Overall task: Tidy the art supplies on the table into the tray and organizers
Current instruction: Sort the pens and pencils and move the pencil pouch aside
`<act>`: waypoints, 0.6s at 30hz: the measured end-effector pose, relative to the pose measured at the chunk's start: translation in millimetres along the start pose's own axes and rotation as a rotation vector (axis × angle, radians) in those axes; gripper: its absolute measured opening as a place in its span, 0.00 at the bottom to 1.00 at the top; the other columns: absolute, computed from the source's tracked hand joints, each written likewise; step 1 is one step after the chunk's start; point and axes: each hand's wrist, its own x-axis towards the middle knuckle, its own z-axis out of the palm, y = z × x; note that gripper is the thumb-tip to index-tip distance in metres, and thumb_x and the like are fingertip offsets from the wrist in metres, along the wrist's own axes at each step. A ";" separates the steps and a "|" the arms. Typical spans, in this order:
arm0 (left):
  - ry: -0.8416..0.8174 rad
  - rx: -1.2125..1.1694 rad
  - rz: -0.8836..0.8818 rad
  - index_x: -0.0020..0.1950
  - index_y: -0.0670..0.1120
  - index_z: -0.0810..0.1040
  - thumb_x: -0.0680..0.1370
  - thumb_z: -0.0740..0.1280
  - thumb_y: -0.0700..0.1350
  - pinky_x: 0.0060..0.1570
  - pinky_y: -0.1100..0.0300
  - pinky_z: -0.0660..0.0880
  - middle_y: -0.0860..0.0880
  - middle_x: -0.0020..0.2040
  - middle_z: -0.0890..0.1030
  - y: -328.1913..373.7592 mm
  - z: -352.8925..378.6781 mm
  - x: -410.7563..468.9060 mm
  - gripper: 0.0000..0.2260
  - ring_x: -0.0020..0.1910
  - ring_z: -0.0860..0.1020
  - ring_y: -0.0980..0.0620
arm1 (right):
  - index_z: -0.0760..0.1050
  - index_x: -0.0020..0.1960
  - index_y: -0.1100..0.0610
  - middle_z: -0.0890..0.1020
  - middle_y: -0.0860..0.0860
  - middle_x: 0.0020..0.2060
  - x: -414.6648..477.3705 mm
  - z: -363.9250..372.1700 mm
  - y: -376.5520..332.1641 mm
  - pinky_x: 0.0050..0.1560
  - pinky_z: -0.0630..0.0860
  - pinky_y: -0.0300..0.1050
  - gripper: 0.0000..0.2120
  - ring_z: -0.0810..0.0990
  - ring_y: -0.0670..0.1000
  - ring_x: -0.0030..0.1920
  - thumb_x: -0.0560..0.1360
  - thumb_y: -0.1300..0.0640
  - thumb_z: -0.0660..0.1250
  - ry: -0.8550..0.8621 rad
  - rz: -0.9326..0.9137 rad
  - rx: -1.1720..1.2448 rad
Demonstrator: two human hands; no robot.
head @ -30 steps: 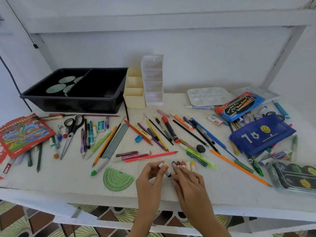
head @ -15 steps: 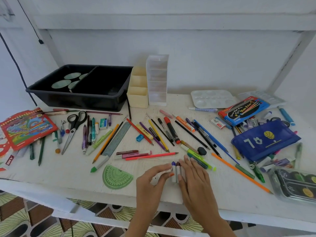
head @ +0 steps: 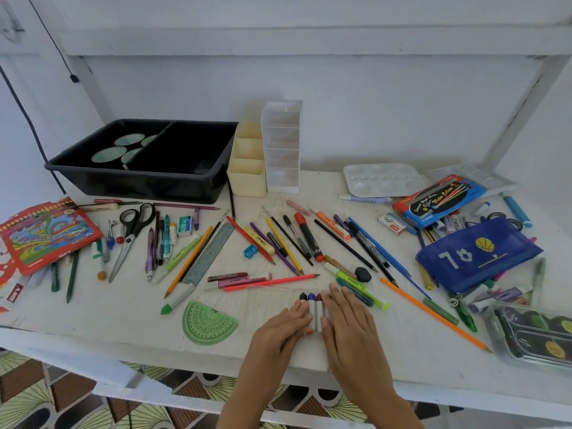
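Several short crayons (head: 313, 305) lie side by side at the table's front edge, their dark, blue and brown tips pointing away from me. My left hand (head: 280, 331) and my right hand (head: 348, 326) lie flat on either side, straight fingers pressing the crayons together and partly covering them. A black two-part tray (head: 148, 178) stands at the back left, with a cream organizer (head: 247, 178) and a clear white organizer (head: 283, 150) beside it. Pens, pencils and markers (head: 306, 236) are scattered across the table's middle.
Scissors (head: 133, 227), a steel ruler (head: 210, 252) and a green protractor (head: 207, 322) lie left of my hands. A red pencil box (head: 43, 233) is far left. A blue pouch (head: 476, 252), a watercolour box (head: 439, 199), a palette (head: 380, 179) and a paint case (head: 532, 332) crowd the right.
A second ago my left hand pinched an orange-tipped crayon above the row. It now lies with the others, and both hands have flattened and closed in on the group.
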 end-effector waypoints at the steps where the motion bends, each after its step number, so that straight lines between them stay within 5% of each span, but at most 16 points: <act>1: -0.008 0.004 0.002 0.60 0.43 0.79 0.76 0.64 0.46 0.66 0.62 0.67 0.55 0.63 0.75 0.6 -1.5 0.9 0.14 0.65 0.71 0.63 | 0.69 0.69 0.56 0.71 0.51 0.69 0.4 0.0 0.0 0.70 0.56 0.44 0.26 0.62 0.49 0.71 0.82 0.48 0.42 -0.003 0.001 -0.005; 8: 0.051 0.021 -0.025 0.66 0.43 0.74 0.80 0.57 0.54 0.70 0.61 0.60 0.52 0.68 0.71 13.1 -1.8 0.0 0.21 0.70 0.66 0.60 | 0.73 0.66 0.56 0.74 0.53 0.66 2.9 -5.2 -6.0 0.67 0.60 0.49 0.27 0.71 0.52 0.66 0.82 0.47 0.41 -0.005 0.009 -0.015; 13: 0.274 0.132 -0.130 0.62 0.49 0.78 0.79 0.54 0.60 0.61 0.60 0.71 0.56 0.60 0.79 20.1 -28.5 0.0 0.22 0.61 0.75 0.60 | 0.75 0.63 0.54 0.79 0.49 0.59 24.7 -8.8 -39.4 0.66 0.58 0.48 0.25 0.73 0.48 0.64 0.81 0.46 0.44 0.081 -0.076 0.107; 18: 0.446 0.265 -0.175 0.56 0.47 0.80 0.77 0.64 0.45 0.55 0.68 0.71 0.54 0.51 0.82 3.0 -73.6 3.4 0.10 0.51 0.77 0.60 | 0.76 0.58 0.53 0.81 0.47 0.53 53.9 5.0 -82.6 0.60 0.58 0.41 0.18 0.70 0.44 0.58 0.79 0.50 0.50 0.047 -0.221 0.222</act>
